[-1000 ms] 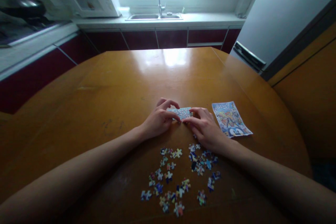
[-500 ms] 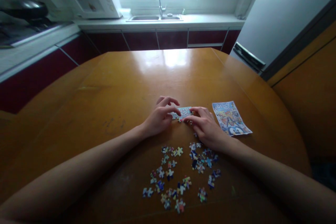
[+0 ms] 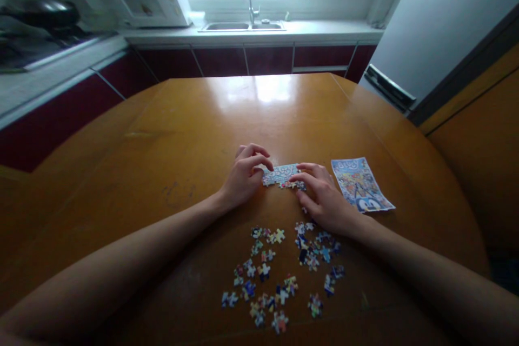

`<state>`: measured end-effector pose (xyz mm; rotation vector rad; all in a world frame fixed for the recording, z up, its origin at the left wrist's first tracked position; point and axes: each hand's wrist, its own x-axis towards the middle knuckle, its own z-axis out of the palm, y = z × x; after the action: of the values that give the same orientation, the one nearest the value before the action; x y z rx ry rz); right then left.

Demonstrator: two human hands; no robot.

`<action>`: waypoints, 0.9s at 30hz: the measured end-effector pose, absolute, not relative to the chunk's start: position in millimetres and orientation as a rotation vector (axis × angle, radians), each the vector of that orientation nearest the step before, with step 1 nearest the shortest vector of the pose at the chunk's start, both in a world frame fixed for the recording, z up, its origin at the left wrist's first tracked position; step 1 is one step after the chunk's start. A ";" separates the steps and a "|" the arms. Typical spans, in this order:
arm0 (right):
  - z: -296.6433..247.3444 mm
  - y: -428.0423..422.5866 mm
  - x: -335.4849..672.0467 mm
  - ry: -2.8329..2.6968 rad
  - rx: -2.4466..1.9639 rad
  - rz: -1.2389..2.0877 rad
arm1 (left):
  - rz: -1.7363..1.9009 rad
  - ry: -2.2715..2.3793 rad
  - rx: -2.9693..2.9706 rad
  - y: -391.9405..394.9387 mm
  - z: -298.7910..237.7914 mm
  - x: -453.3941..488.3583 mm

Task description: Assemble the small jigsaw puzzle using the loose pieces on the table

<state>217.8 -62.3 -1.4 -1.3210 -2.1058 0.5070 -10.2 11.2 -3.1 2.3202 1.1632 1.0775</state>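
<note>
a puzzle strip (image 3: 283,174) lies joined on the desk (image 3: 194,130), the loosely curled left hand (image 3: 244,174) at one end, the spread right hand (image 3: 323,194) over the other, neither visibly pinching; many nearer pieces (image 3: 279,322) look unjoined.

The sheet (image 3: 360,185) and joined puzzle (image 3: 283,174) seemingly read "BLUEY".

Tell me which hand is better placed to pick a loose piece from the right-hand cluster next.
Probably the right hand: it lies just beyond the right-hand cluster, close to it. The left hand is farther off, by the left end of the joined puzzle section.
</note>
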 end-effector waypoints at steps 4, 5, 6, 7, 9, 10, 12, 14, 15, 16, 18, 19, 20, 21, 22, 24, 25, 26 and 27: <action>-0.5 -61.7 218.6 -2.092 -1.325 0.520 | 1.067 1.159 2.318 11.1 -3.0 -10.3; -0.4 -61.8 218.6 -2.105 -1.325 0.514 | 1.065 1.158 2.318 11.0 -2.8 -10.3; -0.2 -62.1 218.6 -2.124 -1.324 0.504 | 1.065 1.158 2.319 10.9 -2.7 -10.3; 0.0 -62.5 218.4 -2.146 -1.323 0.491 | 1.066 1.157 2.321 10.8 -2.7 -10.2; 0.4 -63.3 217.8 -2.175 -1.319 0.472 | 1.068 1.152 2.327 10.8 -2.8 -10.0; 0.5 -63.6 217.6 -2.174 -1.313 0.469 | 1.070 1.151 2.328 10.9 -3.0 -9.9; 0.1 -63.5 217.3 -2.136 -1.301 0.477 | 1.075 1.154 2.328 11.2 -3.5 -9.8; -1.5 -62.3 217.8 -2.075 -1.303 0.507 | 1.083 1.156 2.328 11.5 -4.1 -10.0; -2.8 -61.3 218.2 -2.043 -1.305 0.519 | 1.085 1.154 2.329 11.6 -4.3 -10.1; -4.4 -60.1 218.8 -2.013 -1.309 0.532 | 1.082 1.152 2.331 11.6 -4.4 -10.2; -7.6 -58.0 219.8 -1.961 -1.314 0.548 | 1.072 1.147 2.337 11.6 -4.2 -10.5; -8.7 -57.3 220.2 -1.940 -1.313 0.550 | 1.065 1.148 2.342 11.5 -3.9 -10.5; -9.2 -57.0 220.3 -1.924 -1.314 0.550 | 1.061 1.152 2.346 11.3 -3.7 -10.4; -8.9 -57.2 220.2 -1.910 -1.313 0.548 | 1.062 1.154 2.349 11.2 -3.4 -10.3; -7.8 -57.9 219.8 -1.902 -1.309 0.542 | 1.064 1.154 2.350 11.1 -3.1 -10.1; -4.0 -60.4 218.3 -1.898 -1.295 0.523 | 1.068 1.149 2.348 11.0 -2.8 -9.8; -1.7 -62.0 217.5 -1.905 -1.287 0.514 | 1.070 1.145 2.345 10.9 -2.7 -9.6; 0.5 -63.6 216.6 -1.920 -1.276 0.505 | 1.071 1.142 2.343 10.9 -2.6 -9.5; 2.2 -65.1 215.8 -1.940 -1.265 0.496 | 1.070 1.140 2.341 10.9 -2.5 -9.4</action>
<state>215.8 -65.1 2.2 -1.2645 -1.9399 0.4961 -9.4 10.9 -2.5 2.3406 1.1401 1.0702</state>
